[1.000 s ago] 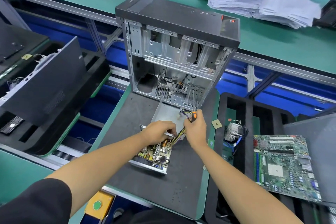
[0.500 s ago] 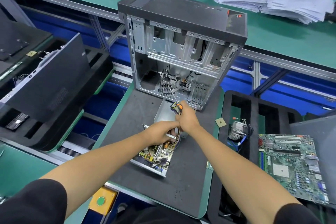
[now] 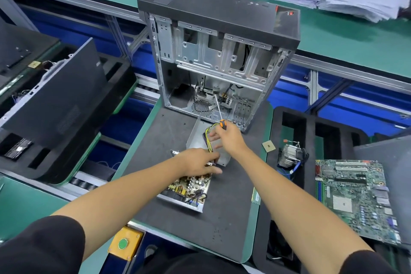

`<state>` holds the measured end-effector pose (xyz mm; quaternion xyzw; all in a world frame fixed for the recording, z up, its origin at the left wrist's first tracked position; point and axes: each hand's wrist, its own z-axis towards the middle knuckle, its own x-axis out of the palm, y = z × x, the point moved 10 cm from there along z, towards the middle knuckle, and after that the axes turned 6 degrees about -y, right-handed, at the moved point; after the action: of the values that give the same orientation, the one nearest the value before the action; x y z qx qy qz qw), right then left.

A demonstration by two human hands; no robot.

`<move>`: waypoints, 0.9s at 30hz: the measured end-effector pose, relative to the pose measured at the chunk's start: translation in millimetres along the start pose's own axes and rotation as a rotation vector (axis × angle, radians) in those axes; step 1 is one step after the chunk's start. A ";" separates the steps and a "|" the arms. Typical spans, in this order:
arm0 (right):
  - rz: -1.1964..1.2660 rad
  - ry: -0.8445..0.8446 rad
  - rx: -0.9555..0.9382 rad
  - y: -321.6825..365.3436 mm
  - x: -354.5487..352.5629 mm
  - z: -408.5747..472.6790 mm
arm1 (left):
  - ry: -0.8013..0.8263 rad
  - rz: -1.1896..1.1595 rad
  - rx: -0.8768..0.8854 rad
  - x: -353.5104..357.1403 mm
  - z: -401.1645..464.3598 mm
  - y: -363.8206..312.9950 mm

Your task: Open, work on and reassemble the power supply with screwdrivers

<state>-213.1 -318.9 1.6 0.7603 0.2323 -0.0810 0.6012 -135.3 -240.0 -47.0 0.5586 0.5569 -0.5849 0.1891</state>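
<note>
The opened power supply (image 3: 189,187) lies on the dark mat (image 3: 222,218) of the desk, just in front of the empty computer case (image 3: 218,55), its circuit board bare and facing up. Its metal cover (image 3: 200,138) stands tilted at the far end, between the board and the case, with a bundle of yellow and black wires (image 3: 208,138) running up against it.

The left hand (image 3: 198,163) rests on the far edge of the power supply, fingers reaching forward over the wires, loosely spread rather than curled tight. The right hand (image 3: 229,139) is just beyond it, over the cover, gripping a screwdriver (image 3: 219,112) by its orange and black handle, the shaft pointing up and away into the case.

To the right, well apart, a processor chip (image 3: 268,146), a cooler (image 3: 291,154) and a motherboard (image 3: 355,198) lie.
</note>
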 end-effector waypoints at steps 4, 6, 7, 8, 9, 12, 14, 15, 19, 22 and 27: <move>-0.492 -0.323 -0.157 8.9 -37.2 -2.1 | 0.018 0.020 -0.018 2.9 2.8 0.2; -0.588 -0.330 -0.011 -18.2 -46.6 -4.5 | 0.051 0.039 0.005 3.0 2.4 -0.6; -0.575 -0.302 0.079 -34.9 -48.2 -7.3 | 0.068 0.035 0.001 2.6 2.1 -0.2; -0.529 -0.263 0.160 -49.8 -47.0 -11.2 | 0.079 0.042 -0.009 2.3 1.1 0.6; -0.472 -0.221 0.223 -61.1 -43.8 -14.6 | 0.074 0.085 -0.021 2.0 -0.4 2.6; -0.407 -0.181 0.249 -67.4 -37.3 -18.3 | -0.098 0.337 0.009 -7.5 -7.7 5.3; -0.435 -0.226 0.204 -59.1 -40.2 -17.4 | -0.196 0.381 0.015 -11.9 -16.9 7.7; -0.435 -0.263 0.184 -54.5 -43.5 -17.8 | -0.240 0.403 0.036 -12.7 -20.5 7.3; -0.428 -0.362 0.095 -33.2 -47.8 -24.7 | -0.376 0.442 0.051 -15.6 -30.9 4.4; -0.459 -0.408 0.013 -15.0 -46.0 -28.8 | -0.456 0.468 0.003 -18.1 -37.2 0.6; -0.508 -0.463 -0.055 -3.9 -53.2 -33.9 | -0.655 0.545 -0.139 -37.1 -54.1 -2.0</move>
<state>-266.9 -299.6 28.5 0.6233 0.2739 -0.3921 0.6187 -101.7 -207.6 -0.8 0.4562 0.3375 -0.6211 0.5406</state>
